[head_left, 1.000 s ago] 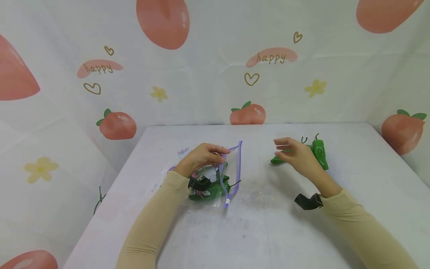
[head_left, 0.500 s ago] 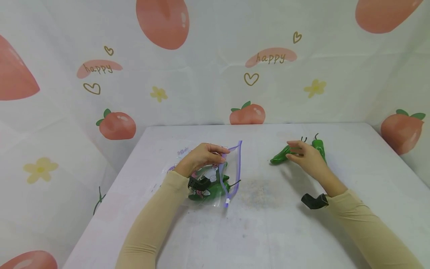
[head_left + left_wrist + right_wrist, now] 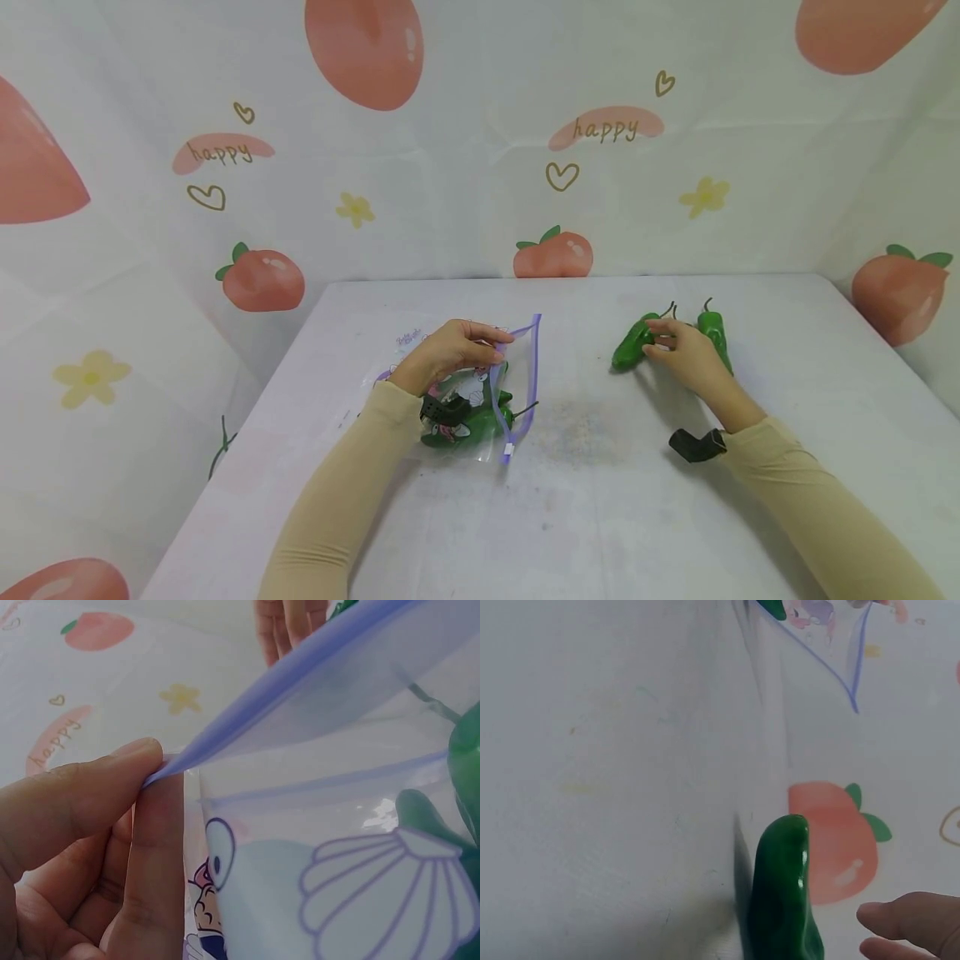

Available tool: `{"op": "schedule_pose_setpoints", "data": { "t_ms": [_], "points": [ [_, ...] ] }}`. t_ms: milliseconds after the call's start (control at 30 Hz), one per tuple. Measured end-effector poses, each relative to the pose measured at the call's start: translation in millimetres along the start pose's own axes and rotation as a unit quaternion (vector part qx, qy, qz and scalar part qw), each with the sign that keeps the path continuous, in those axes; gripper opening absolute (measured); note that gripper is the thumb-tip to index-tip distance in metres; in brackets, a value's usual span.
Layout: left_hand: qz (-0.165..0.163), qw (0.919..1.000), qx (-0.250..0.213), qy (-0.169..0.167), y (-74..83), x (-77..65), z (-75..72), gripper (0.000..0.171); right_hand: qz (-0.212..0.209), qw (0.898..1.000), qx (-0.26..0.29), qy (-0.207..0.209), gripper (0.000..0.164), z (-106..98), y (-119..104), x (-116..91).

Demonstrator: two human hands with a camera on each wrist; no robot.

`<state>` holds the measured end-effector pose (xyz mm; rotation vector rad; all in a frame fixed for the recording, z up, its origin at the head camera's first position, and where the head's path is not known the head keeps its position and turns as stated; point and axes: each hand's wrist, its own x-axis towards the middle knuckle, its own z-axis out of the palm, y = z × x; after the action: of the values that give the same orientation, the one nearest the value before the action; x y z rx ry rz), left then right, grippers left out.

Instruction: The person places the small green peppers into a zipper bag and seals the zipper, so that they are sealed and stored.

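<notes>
My left hand (image 3: 453, 354) pinches the purple rim of a clear zip bag (image 3: 534, 367) between thumb and fingers, and the bag's mouth gapes toward the right. Inside it lie several green peppers (image 3: 476, 427), with one dark stem poking out past the opening. Cartoon prints show on the bag's film (image 3: 382, 885). Over on the right, my right hand (image 3: 686, 354) has its fingertips and thumb at a glossy green pepper (image 3: 632, 346), holding it by the stem half. In the right wrist view this pepper (image 3: 781, 892) points away from the fingers (image 3: 907, 919), its stem end out of frame.
Another green pepper (image 3: 714, 332) stands to the right behind my right hand, and a stem and some green of one more show above that hand. A white tabletop (image 3: 570, 517) carries everything. Behind it hangs a cloth (image 3: 457, 167) printed with peaches.
My right hand has moved right and back to the peppers. The left pepper there has turned more upright and shifted slightly right. My left hand and the bag have stayed put.
</notes>
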<state>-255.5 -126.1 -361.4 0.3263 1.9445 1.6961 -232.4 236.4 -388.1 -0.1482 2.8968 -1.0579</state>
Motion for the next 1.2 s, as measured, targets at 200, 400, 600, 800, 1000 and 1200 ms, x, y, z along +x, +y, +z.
{"op": "schedule_pose_setpoints", "data": {
  "t_ms": [200, 400, 600, 800, 1000, 1200],
  "points": [
    [-0.002, 1.0000, 0.001, 0.004, 0.3, -0.7, 0.4, 0.039, 0.005, 1.000, 0.002, -0.005, 0.053, 3, 2, 6],
    [0.002, 1.0000, 0.001, 0.002, -1.2, 0.3, 0.2, 0.042, 0.015, 1.000, 0.022, -0.017, 0.057, 8, 2, 12],
    [0.005, 1.0000, -0.003, 0.002, -1.5, 0.7, -0.3, 0.042, 0.021, 0.999, 0.028, -0.037, 0.061, 12, 3, 18],
    [0.004, 1.0000, -0.002, 0.001, 0.3, 0.3, -0.6, 0.040, 0.018, 0.999, 0.010, -0.046, 0.064, 13, 3, 22],
    [-0.003, 0.9999, -0.008, 0.011, 1.7, 0.3, -0.1, 0.038, 0.017, 0.998, -0.011, -0.052, 0.067, 15, 4, 24],
    [-0.002, 0.9999, -0.005, 0.009, 1.6, 0.3, -0.6, 0.037, 0.028, 0.997, -0.022, -0.061, 0.070, 14, 4, 26]
  ]
}}
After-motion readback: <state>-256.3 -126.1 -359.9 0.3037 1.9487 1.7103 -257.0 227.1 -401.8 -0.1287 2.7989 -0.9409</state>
